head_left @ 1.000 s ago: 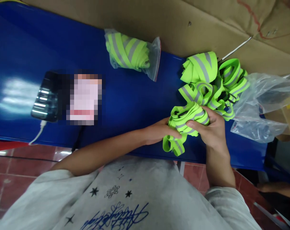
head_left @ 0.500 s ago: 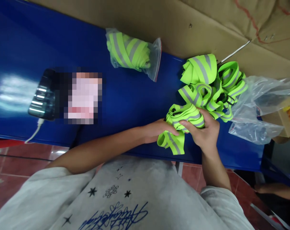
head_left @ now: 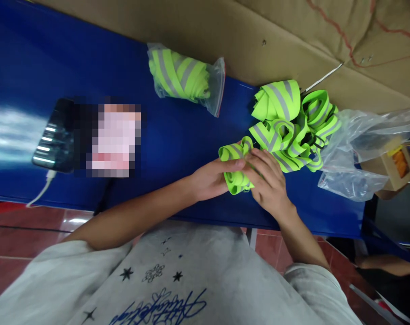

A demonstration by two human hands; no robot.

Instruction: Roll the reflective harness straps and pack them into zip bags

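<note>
Between my two hands is a rolled bundle of reflective strap (head_left: 237,152), neon yellow-green with grey stripes. My left hand (head_left: 213,180) grips it from the left, thumb laid across its front. From the right, my right hand (head_left: 267,180) wraps its fingers over the bundle and hides part of it. Just beyond my right hand lies a loose heap of the same straps (head_left: 293,135), with a black buckle (head_left: 319,141) among them. A rolled strap (head_left: 277,100) sits at the back of that heap.
A zip bag with a packed strap roll (head_left: 179,74) lies at the back of the blue table (head_left: 178,135). Clear plastic bags (head_left: 357,149) and a small cardboard box (head_left: 396,169) are on the right. A black device with a white cable (head_left: 54,135) stands left, beside a blurred-out patch.
The bundle has been turned and moved slightly left. Its hanging strap end no longer shows. My right hand has shifted from its side to cover the bundle with bent fingers.
</note>
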